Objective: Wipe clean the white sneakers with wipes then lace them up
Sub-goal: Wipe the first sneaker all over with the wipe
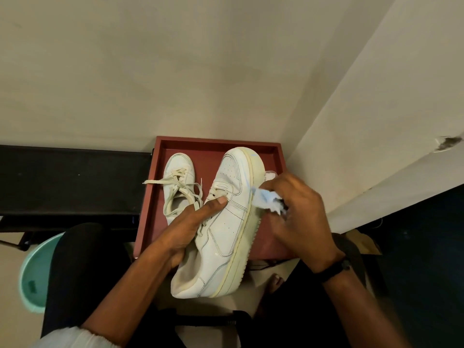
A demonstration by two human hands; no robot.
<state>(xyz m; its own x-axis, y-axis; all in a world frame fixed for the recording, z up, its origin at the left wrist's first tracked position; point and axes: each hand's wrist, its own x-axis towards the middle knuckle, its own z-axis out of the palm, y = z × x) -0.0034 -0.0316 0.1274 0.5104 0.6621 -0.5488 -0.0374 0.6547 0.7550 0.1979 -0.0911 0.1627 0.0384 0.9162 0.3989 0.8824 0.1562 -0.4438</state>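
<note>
Over the red tray, one white sneaker is being held up and tilted onto its side. Its sole edge is turning toward the right, I'm guessing so the yellowed rim is facing the wipe. The second sneaker is sitting flat inside the tray's left half with its laces loose and one end trailing over the tray's left rim, probably just waiting its turn.

The left hand is gripping the raised shoe around the collar, thumb pressing near the eyelets to steady it. The right hand is clutching a crumpled wipe and pressing it against the midsole, above the tray's right half.

Counting up: one tray, two sneakers, two hands, one wipe. Lacing isn't happening yet, by the looks of it.
</note>
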